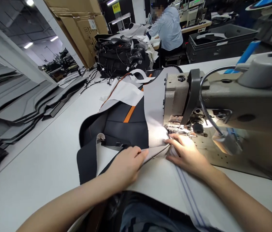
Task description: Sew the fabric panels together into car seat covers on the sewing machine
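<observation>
A black and grey fabric cover [136, 129] with an orange stripe lies on the table, its right edge at the needle area of a sewing machine [176, 96]. My left hand [128, 162] is closed around the near grey edge of the cover. Close to the presser foot, my right hand [186, 151] pinches the same edge, thumb and fingers together. A translucent strip with blue lines [186, 187] runs from under my right hand toward my lap. The needle itself is hard to make out in the lamp's glare.
Stacked grey panels [20, 103] stand at the left. Behind the cover is a heap of dark covers [126, 51] beside cardboard boxes [78, 29]. A co-worker [169, 29] sits at the back, near a grey crate [222, 40]. A small lamp [226, 141] hangs by the machine.
</observation>
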### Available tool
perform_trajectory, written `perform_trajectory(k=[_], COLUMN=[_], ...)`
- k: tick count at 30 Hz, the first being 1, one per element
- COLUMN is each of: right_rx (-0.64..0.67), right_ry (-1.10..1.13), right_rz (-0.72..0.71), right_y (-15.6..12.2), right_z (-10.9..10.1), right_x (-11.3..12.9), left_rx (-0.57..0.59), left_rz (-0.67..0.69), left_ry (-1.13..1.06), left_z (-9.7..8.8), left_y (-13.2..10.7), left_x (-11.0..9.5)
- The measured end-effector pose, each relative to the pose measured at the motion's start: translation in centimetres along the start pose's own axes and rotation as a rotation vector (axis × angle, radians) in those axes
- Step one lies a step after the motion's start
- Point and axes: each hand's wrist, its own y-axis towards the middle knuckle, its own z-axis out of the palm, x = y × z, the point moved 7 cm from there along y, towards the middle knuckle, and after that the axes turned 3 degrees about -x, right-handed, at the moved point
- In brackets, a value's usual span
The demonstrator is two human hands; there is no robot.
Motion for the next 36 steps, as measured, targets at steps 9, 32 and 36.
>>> perform_trajectory(k=[9, 32, 36], right_rx=[-0.039, -0.085, -0.127], right_ry=[-0.248, 0.024, 0.02], right_rz=[0.056, -0.106, -0.059], right_y=[1.7, -1.0, -1.0], right_z=[1.0, 0.7, 0.7], right_x=[2.0, -0.6, -0.8], left_rx=[0.166, 0.091, 0.1], left_rz=[0.257, 0.093, 0.045], left_ry=[-0.018, -0.212, -0.135], left_z=[0.1, 3.6, 4.7], left_y=[2.3, 1.7, 3.0], left_x=[-8.4, -5.8, -6.0])
